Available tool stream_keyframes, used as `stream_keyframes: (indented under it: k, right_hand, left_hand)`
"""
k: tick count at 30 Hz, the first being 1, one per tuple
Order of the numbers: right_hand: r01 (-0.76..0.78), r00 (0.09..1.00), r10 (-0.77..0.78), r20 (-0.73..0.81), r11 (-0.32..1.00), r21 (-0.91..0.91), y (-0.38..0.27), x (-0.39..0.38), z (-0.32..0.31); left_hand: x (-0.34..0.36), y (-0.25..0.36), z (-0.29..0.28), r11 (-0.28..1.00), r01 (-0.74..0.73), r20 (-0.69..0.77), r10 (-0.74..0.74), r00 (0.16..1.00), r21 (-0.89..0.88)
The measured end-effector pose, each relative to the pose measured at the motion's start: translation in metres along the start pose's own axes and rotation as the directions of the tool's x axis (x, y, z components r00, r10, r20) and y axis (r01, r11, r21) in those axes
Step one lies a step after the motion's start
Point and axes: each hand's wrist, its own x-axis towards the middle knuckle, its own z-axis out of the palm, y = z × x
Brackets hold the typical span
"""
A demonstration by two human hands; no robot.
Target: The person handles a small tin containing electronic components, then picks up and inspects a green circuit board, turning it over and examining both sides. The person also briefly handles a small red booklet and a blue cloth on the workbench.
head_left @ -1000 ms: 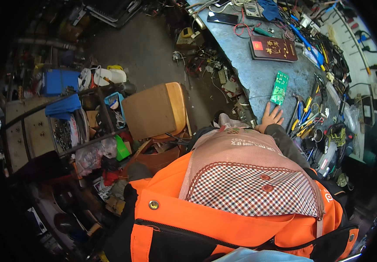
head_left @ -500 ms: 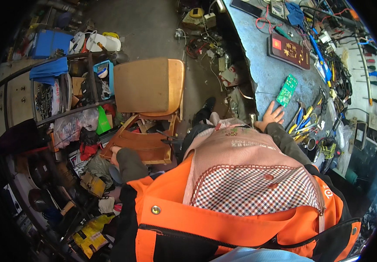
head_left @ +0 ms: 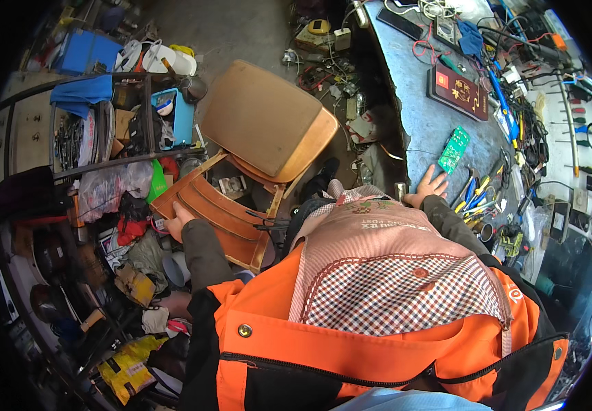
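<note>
So the left hand (head_left: pixel 178 222) is off to the side, forearm out in a dark olive sleeve (head_left: pixel 203 253), fingers bent round the curved top rail of a brown wooden chair with a tan seat (head_left: pixel 261 116); looks like it's got hold, though the underside of the grip is hidden. Right hand (head_left: pixel 429 186) is palm down on the edge of a worn blue-grey workbench (head_left: pixel 416 120), fingers spread wide, holding nothing. A rectangular green circuit board (head_left: pixel 454 152) lies flat just past those fingertips; can't tell if they touch. Just right of that hand is a bunch of hand tools with blue and yellow handles (head_left: pixel 475 194), so it's tight on that side, but there's bare bench top left of the board. The chair sits angled, seat pointing away, its seat's right side near the jumble by the bench edge. Left of the chair back it's cramped: dark metal rack (head_left: pixel 104 166) with clutter close by. The roomy bit is the grey concrete floor (head_left: pixel 241 34) past the seat.
</note>
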Motion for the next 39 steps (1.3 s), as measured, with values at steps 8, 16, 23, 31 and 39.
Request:
stream_keyframes:
  k: [8, 16, 23, 31, 39]
  right_hand:
    - [0.025, 1.0, -0.025, -0.012, 0.999, 0.028, 0.007, 0.003, 0.004]
    - [0.034, 0.999, -0.036, 0.035, 0.997, 0.066, 0.002, -0.007, -0.015]
    - [0.036, 0.998, -0.03, -0.051, 0.99, 0.137, 0.007, -0.014, -0.014]
    - [0.137, 0.923, -0.021, -0.385, 0.951, 0.277, 0.001, -0.018, 0.004]
    - [0.161, 0.934, -0.036, -0.355, 0.931, 0.329, 0.008, -0.021, 0.012]
  left_hand:
    - [0.056, 0.017, 0.067, 0.905, -0.254, 0.076, 0.243, 0.967, 0.341]
    - [0.044, 0.097, 0.183, 0.736, -0.52, 0.228, 0.468, 0.854, 0.434]
    - [0.012, 0.15, 0.235, 0.602, -0.504, 0.282, 0.428, 0.859, 0.62]
    - [0.037, 0.129, 0.245, 0.418, -0.516, 0.248, 0.544, 0.801, 0.748]
    - [-0.056, 0.02, 0.445, 0.198, -0.97, 0.964, 0.197, 0.177, 0.138]
